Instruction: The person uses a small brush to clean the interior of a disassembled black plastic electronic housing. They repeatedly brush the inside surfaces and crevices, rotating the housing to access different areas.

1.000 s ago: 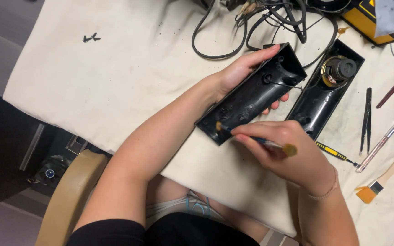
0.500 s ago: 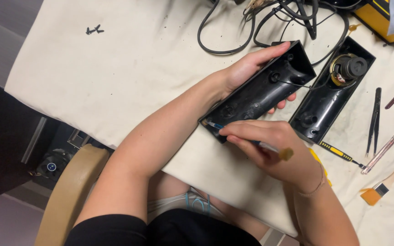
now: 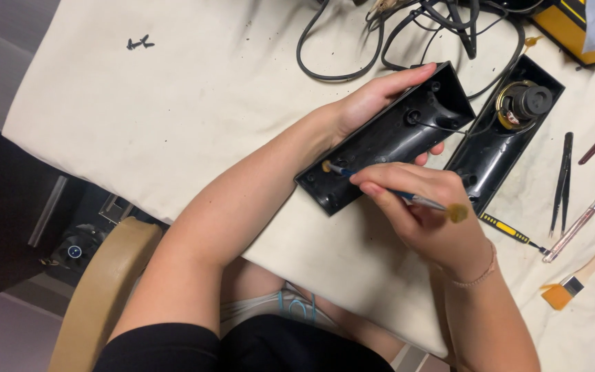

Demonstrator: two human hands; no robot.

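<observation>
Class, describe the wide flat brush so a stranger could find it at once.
Start at the cream cloth and go to its right edge, past the black tweezers. The wide flat brush lies there, alone in having a pale wooden handle and orange bristles.

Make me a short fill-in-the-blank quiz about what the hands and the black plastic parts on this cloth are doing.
1. The right hand holds a small ____ with its tip inside the black shell.
2. The ____ hand steadies that shell.
3. The round speaker sits in the ____ black shell, beside the held one.
4. Black tweezers lie on the ____.

Missing words: brush; left; other; cloth
</observation>
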